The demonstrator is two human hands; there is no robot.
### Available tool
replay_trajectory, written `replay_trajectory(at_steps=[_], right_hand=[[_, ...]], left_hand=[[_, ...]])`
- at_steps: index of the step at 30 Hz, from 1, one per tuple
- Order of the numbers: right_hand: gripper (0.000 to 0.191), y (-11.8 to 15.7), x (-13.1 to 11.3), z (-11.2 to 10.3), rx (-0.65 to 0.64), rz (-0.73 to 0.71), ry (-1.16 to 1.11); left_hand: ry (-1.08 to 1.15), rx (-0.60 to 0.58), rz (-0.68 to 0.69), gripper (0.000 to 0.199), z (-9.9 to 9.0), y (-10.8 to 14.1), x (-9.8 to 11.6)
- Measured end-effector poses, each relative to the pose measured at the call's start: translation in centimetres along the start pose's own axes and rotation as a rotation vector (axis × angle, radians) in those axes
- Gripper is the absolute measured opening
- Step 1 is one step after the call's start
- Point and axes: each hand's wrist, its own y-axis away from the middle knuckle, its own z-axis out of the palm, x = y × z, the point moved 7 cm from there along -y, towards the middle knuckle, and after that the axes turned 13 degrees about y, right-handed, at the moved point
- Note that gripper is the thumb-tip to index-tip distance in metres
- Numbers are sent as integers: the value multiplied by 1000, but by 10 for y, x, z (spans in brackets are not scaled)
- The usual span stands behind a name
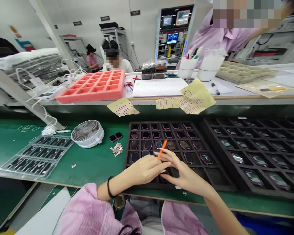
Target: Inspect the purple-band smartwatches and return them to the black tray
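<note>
Orange plastic stick [162,148], light, stiff and slim, sits pinched at its lower end, the best place to hold it, by our right hand [185,171], with our open, empty left hand [144,170] beside it above the black tray [161,123].

Nothing legible, black wall signs [105,18] too small, machine screens [172,38] prob. unreadable too, form sheet [159,87] likewise

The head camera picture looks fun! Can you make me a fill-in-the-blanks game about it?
The band on the left hand is ____.
The stick by the right hand is ____.
The fan is ____.

Missing words: black, orange, white.
</note>
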Motion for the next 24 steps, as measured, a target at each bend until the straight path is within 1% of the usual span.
replay_trajectory(at_steps=[1,2,4,6,7,9,11,12,13,15,17,18,21,23,24], right_hand=[[68,1,1,4,26,1,33],[68,2,3,10,32,1,76],[55,7,7,30,-38,-19,195],[41,14,10,53,-146,-62,329],[39,16,11,64,-181,-87,392],[40,19,14,81,-203,-130,507],[32,17,16,92,-179,-167,587],[26,15,17,96,-155,-187,609],[21,14,17,99,-129,-208,622],[13,10,17,103,-87,-253,626],[10,9,16,105,-72,-295,624],[9,8,16,106,-68,-310,627],[7,9,13,107,-42,-332,646],[6,9,13,107,-24,-329,652],[6,9,13,108,-20,-323,649]], left_hand=[[-45,24,-60,28,-10,15,-6],[-100,48,-147,28,-21,32,-14],[-257,88,-332,26,-41,73,-32],[-426,21,-513,26,-52,118,-52],[-487,-25,-595,27,-56,140,-60],[-546,-132,-743,31,-58,180,-73],[-561,-191,-817,34,-60,203,-78],[-562,-197,-830,35,-62,208,-79],[-563,-190,-831,36,-63,208,-79],[-554,-167,-813,37,-65,196,-81],[-519,-177,-775,36,-60,172,-89],[-493,-200,-752,35,-55,157,-96],[-419,-263,-686,34,-33,111,-128],[-359,-275,-677,34,-20,84,-160],[-331,-273,-699,36,-15,74,-179]])
